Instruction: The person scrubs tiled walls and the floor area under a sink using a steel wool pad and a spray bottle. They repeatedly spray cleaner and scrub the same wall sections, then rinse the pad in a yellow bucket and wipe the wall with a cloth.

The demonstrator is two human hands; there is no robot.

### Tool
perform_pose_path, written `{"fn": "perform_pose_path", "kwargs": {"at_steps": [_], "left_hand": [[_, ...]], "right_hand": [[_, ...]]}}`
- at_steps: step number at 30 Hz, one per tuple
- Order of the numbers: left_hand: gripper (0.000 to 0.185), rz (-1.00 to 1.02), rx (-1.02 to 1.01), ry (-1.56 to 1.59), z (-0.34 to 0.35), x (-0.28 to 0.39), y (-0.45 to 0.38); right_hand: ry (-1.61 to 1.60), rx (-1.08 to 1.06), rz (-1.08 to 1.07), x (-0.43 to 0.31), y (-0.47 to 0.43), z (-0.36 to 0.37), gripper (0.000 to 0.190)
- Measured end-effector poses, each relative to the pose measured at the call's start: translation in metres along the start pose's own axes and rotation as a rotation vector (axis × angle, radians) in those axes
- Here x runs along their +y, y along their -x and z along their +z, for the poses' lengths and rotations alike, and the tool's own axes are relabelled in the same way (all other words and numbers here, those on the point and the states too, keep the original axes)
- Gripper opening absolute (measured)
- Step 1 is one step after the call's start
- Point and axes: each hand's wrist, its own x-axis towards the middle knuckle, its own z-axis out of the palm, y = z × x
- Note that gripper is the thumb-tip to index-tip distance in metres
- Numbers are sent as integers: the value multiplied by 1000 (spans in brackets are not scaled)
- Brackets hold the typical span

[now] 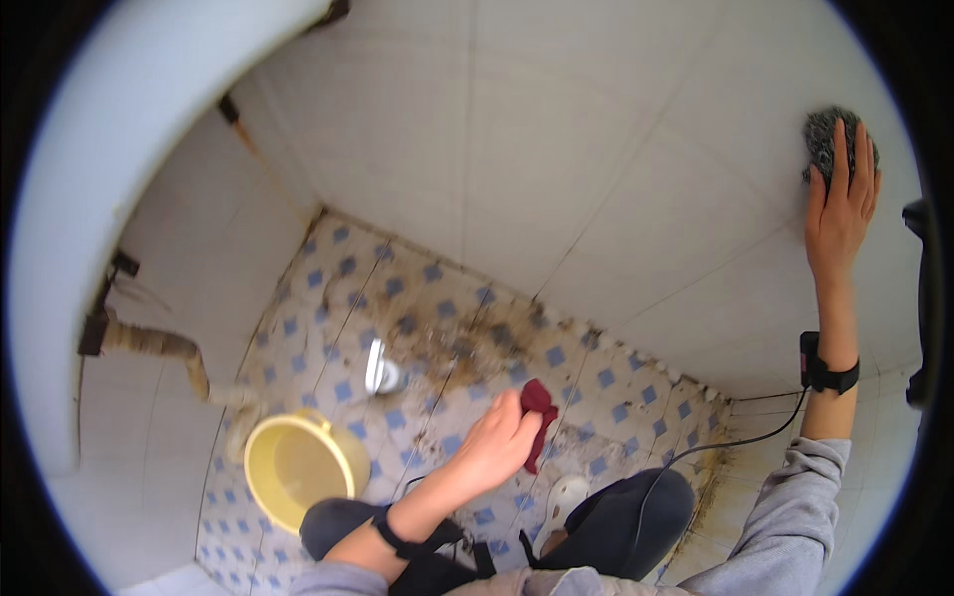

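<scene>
My right hand [842, 197] presses a grey steel-wool scouring pad [822, 138] flat against the white tiled wall [581, 134], high at the right. Its fingers lie over the pad. In front of my knees, my left hand [501, 439] grips a dark red cloth [538, 425], whose ends stick out past the fingers. Below it spreads a floor of white tiles with blue squares [555, 356]. Brown dirt [455, 339] stains the floor near the foot of the wall.
A yellow bucket [358, 454] holding murky liquid stands at the lower left. Beside it a drain pipe [197, 365] bends down to the floor. A white object, possibly a brush or bottle [381, 371], is on the tiles. A black cable [727, 443] runs from my right wrist strap.
</scene>
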Motion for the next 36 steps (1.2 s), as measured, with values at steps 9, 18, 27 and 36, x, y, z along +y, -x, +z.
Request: {"fn": "perform_pose_path", "kwargs": {"at_steps": [9, 18, 27, 36], "left_hand": [[45, -282, 52, 302, -41, -20, -27], [44, -281, 357, 8, -207, 11, 87], [46, -618, 538, -18, -215, 14, 191], [41, -829, 535, -59, -229, -59, 261]], "right_hand": [[-143, -46, 73, -181, 0, 70, 59], [-597, 25, 296, -233, 47, 83, 48], [-726, 171, 261, -224, 39, 80, 38], [-795, 20, 139, -211, 45, 71, 37]]}}
